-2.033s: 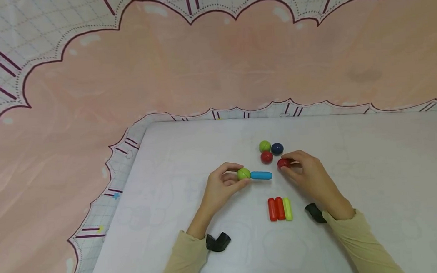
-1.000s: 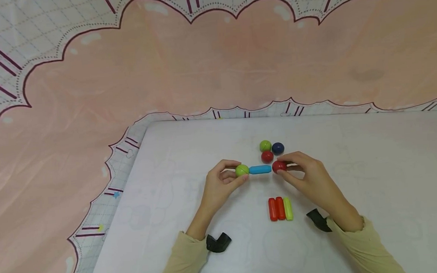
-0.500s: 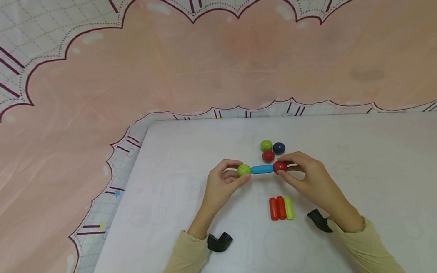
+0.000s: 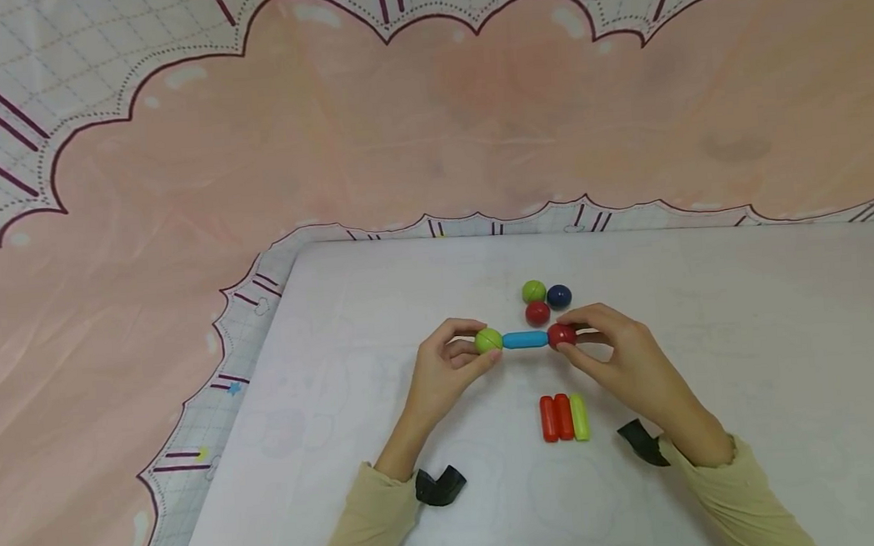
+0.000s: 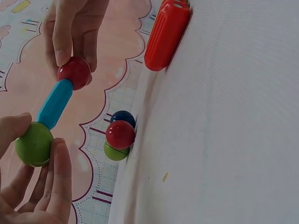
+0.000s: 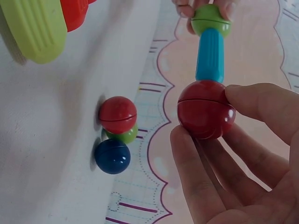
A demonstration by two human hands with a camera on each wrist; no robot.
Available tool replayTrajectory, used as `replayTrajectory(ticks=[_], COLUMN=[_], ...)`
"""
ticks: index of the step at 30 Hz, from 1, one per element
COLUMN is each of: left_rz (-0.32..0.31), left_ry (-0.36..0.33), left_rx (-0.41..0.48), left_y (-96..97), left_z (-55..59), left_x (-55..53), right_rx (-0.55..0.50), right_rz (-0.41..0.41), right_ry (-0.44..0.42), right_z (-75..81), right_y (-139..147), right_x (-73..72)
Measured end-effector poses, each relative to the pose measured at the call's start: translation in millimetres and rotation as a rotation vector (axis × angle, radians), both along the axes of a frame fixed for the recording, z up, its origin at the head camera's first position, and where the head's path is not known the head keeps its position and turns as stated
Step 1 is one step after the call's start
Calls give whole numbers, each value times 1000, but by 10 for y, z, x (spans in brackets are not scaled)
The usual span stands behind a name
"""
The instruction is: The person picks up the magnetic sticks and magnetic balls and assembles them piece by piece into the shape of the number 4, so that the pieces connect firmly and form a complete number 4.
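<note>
Between the two hands a blue rod (image 4: pixel 525 339) runs level, with a green ball (image 4: pixel 489 341) at its left end and a dark red ball (image 4: pixel 561 335) at its right end. My left hand (image 4: pixel 443 369) pinches the green ball between thumb and fingers. The right hand (image 4: pixel 622 358) grips the red ball the same way. In the right wrist view the blue rod (image 6: pixel 210 55) meets the red ball (image 6: pixel 206 110) with no gap showing. The left wrist view also has both balls touching the rod's ends. All of this is held above the white table.
Just beyond the hands, a green ball (image 4: pixel 533 291), a navy ball (image 4: pixel 559 296) and a red ball (image 4: pixel 537 314) sit clustered on the white table (image 4: pixel 329 480). Nearer lie two red rods (image 4: pixel 555 418) and a yellow-green rod (image 4: pixel 579 417), side by side.
The right hand has brought the red ball left and slightly nearer, to the blue rod's free end. A small gap between them has closed. The left hand has raised its end slightly.
</note>
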State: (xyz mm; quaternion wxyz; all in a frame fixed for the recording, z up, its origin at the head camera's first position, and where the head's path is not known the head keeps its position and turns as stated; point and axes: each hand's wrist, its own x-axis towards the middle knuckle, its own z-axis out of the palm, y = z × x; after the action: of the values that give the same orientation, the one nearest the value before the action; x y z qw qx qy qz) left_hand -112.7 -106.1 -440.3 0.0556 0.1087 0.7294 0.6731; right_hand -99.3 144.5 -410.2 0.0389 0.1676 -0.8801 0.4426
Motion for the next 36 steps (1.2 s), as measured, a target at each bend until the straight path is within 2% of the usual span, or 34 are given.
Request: replayTrajectory(ticks=[8,15,28,36], left_rz=[-19,-12,-24,-60], left_ry=[6,-36,-53,-67], left_rx=[-6,-11,-21,22], left_y=[0,-5,-13,-12], left_z=[9,15,14,24], left_x=[3,1,-2,3], right_rx=[-3,1,-16,-27], right_rz=[1,5,25,46], right_ry=[-8,-9,-2,-10], right_z=[2,-4,-26,-37], right_y=[1,1,7,-1], right_x=[-4,-9,-12,-7])
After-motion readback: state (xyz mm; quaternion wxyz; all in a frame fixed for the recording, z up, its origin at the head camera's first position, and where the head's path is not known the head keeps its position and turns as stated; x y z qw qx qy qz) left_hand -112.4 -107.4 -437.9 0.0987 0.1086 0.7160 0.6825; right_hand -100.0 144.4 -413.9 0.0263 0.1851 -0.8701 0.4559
